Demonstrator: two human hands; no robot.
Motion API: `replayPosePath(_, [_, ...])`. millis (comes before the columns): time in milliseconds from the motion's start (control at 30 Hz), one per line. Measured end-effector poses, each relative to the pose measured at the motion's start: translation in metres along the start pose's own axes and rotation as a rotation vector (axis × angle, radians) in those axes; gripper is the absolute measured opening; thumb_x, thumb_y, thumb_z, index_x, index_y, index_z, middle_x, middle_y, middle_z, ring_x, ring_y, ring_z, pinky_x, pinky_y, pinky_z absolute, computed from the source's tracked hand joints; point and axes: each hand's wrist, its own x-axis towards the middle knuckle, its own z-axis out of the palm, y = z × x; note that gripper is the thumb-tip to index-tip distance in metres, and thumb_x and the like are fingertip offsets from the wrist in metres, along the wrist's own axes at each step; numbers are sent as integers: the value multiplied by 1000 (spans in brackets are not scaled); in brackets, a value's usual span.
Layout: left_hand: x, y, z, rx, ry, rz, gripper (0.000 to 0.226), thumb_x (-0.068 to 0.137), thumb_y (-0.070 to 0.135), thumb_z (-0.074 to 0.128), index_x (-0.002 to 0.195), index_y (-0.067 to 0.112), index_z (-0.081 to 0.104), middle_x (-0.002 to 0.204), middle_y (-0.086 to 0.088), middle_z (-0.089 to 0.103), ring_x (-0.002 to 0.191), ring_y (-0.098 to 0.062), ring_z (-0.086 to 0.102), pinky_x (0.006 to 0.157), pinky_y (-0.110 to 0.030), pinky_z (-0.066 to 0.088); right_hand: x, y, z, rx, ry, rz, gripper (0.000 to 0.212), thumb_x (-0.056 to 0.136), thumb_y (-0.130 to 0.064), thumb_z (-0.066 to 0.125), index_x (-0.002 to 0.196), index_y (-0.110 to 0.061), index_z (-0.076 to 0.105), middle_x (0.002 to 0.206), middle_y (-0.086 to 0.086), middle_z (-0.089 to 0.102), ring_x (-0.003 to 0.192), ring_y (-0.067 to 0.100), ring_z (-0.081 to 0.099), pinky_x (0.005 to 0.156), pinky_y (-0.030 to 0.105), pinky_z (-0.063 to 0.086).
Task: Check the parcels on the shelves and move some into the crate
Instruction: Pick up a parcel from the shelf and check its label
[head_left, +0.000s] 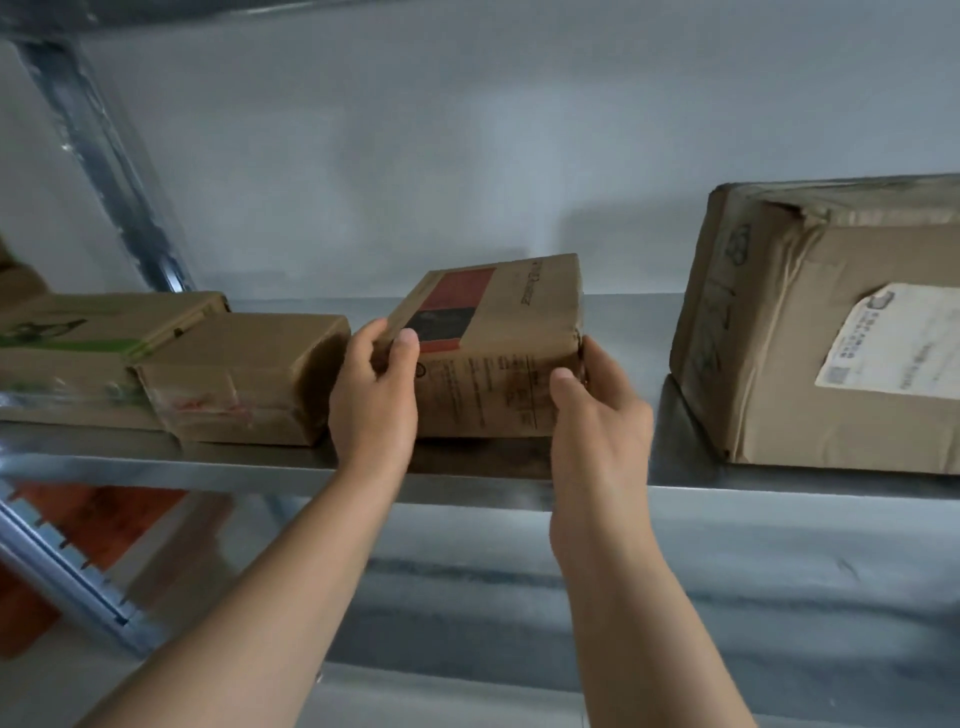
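1. On the metal shelf (613, 322), a small cardboard parcel (493, 353) with a red and black panel is held between both hands, its near edge tilted up off the shelf surface.
2. Left hand (371, 395): grip closed on the parcel's left side, thumb on the front face, fingers wrapped over the top corner.
3. Right hand (597, 410): grip closed on the parcel's right edge, thumb on the front face.
4. Neighbours: a taped brown box (244, 374) lies just beside the left hand; a large box with a white label (821, 332) stands apart to the right. No crate is in view.
5. Risk, judged: the grip rests on corners and edges only; a smooth cardboard face could slip as the parcel clears the shelf lip.
6. Risk, judged: the left knuckles may nudge the taped brown box on withdrawal.
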Motion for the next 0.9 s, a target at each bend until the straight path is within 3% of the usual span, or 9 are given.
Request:
replayPosePath(200, [-17, 14, -23, -90, -43, 57, 41, 101, 44, 55, 139, 29, 58, 125, 14, 57, 121, -9, 52, 102, -31, 40, -29, -23, -4, 18, 1, -48, 41, 93, -28, 51, 132, -35, 64, 119, -10, 72, 117, 14, 64, 114, 56, 39])
replayPosePath(333, [-32, 32, -43, -182, -13, 104, 43, 106, 41, 46, 147, 29, 48, 143, 10, 52, 129, -8, 48, 101, -25, 36, -44, -37, -16, 100, -3, -135, 35, 103, -14, 51, 133, -26, 64, 122, 0, 71, 111, 12, 66, 104, 40, 52])
replayPosePath(400, [-42, 40, -52, -275, -22, 80, 35, 107, 40, 44, 138, 31, 55, 130, 15, 57, 115, 2, 53, 95, -18, 39, -51, -46, -26, 155, -26, -103, 32, 105, -14, 50, 131, -25, 65, 116, 3, 72, 101, 15, 67, 88, 33, 57])
replayPosePath(467, [-52, 48, -58, -422, -26, 20, 19, 106, 39, 45, 105, 39, 64, 101, 24, 66, 88, 16, 60, 77, -4, 43, -60, -54, -35, 202, -16, -57, 29, 105, -21, 53, 130, -27, 65, 113, 2, 71, 96, 21, 65, 77, 34, 60])
replayPosePath(533, [-60, 51, -63, -527, -41, -20, 27, 106, 38, 47, 84, 37, 64, 78, 24, 71, 74, 17, 63, 64, -2, 44, -65, -59, -40, 242, 13, -14, 26, 103, -29, 58, 128, -27, 66, 111, 4, 71, 101, 26, 67, 78, 43, 62])
replayPosePath(633, [-71, 53, -68, -563, -85, -5, 35, 106, 35, 48, 78, 34, 69, 76, 25, 73, 77, 10, 67, 67, -8, 48, -71, -66, -44, 299, 53, 37, 28, 100, -37, 63, 123, -22, 68, 99, 4, 70, 105, 29, 71, 86, 57, 60])
replayPosePath(767, [-75, 60, -76, -652, -120, -34, 29, 103, 32, 55, 84, 35, 77, 93, 14, 78, 96, -5, 72, 89, -32, 56, -76, -70, -44, 288, 73, 32, 31, 98, -40, 65, 123, -22, 66, 94, 2, 67, 94, 25, 70, 90, 63, 56])
replayPosePath(833, [-74, 66, -80, -726, -155, -65, 21, 102, 29, 57, 96, 27, 77, 103, 6, 79, 107, -16, 72, 100, -43, 54, -77, -69, -44, 280, 89, 42, 36, 96, -42, 67, 126, -22, 63, 105, 4, 69, 102, 26, 70, 91, 62, 56])
replayPosePath(900, [-71, 70, -84, -770, -203, -101, 20, 101, 28, 58, 106, 19, 76, 112, -1, 77, 115, -24, 69, 98, -45, 52, -78, -69, -45, 274, 97, 46, 40, 95, -45, 68, 128, -23, 61, 114, 7, 69, 108, 30, 70, 92, 63, 56])
